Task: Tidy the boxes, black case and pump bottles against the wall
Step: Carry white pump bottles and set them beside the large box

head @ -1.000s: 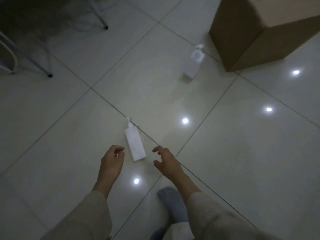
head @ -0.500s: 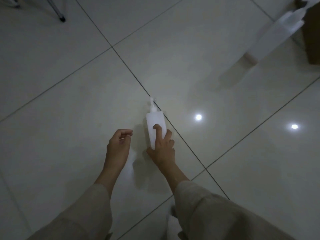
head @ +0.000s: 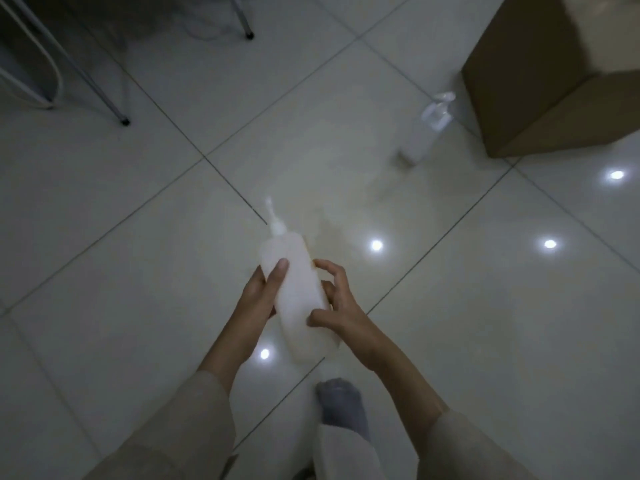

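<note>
While the white pump bottle [head: 298, 292] is held above the tiled floor [head: 138, 271], nozzle pointing away, the left hand [head: 258, 299] and right hand [head: 337, 308] each wrap its sides. For a secure carry, support the base; a second bottle [head: 427, 128] stands beside the cardboard box [head: 540, 81].

Both arms reach toward 12 o'clock; left grip [head: 258, 296] and right grip [head: 337, 306] clasp white pump bottle [head: 298, 289], fingers curled.
</note>
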Demonstrator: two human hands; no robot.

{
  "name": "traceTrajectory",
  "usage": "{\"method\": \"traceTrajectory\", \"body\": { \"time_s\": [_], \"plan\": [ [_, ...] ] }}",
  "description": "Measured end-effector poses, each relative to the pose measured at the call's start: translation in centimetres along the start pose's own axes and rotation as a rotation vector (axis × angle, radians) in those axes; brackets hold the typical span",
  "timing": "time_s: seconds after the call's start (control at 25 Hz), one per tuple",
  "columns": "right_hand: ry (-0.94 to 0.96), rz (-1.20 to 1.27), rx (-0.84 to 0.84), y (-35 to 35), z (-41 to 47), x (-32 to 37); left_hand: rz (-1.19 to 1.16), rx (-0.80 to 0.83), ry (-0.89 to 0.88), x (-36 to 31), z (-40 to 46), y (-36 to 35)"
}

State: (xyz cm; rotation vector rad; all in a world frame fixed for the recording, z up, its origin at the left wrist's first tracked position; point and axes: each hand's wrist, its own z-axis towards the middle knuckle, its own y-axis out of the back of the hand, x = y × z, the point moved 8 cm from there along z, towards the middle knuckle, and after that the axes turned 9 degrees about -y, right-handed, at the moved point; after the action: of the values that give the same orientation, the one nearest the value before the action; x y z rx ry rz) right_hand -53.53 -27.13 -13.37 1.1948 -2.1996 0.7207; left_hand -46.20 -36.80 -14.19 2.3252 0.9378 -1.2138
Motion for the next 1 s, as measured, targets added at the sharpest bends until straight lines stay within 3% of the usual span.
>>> {"method": "traceTrajectory", "body": {
  "time_s": [0.08,0.24,0.52,0.76,1.0],
  "plan": [
    [0.039,-0.044,-0.043,0.7,-4.4,2.6,0.005,0.039,-0.051,-4.1,-2.7,-2.3],
    [0.177,-0.058,-0.309,3.8,-14.3,7.7,0.214,0.045,-0.21,-11.6,-8.9,-6.9],
    [0.406,-0.114,-0.746,11.1,-33.0,12.6,0.58,0.434,-0.404,-16.2,-19.5,-20.2],
    [0.193,-0.262,-1.024,18.4,-46.0,4.5,0.661,0.695,-0.514,-13.3,-28.3,-33.7],
    [0.057,-0.106,-1.096,24.9,-59.2,-9.8,0.758,0.91,-0.558,-4.5,-39.2,-47.3]
  ]
}}
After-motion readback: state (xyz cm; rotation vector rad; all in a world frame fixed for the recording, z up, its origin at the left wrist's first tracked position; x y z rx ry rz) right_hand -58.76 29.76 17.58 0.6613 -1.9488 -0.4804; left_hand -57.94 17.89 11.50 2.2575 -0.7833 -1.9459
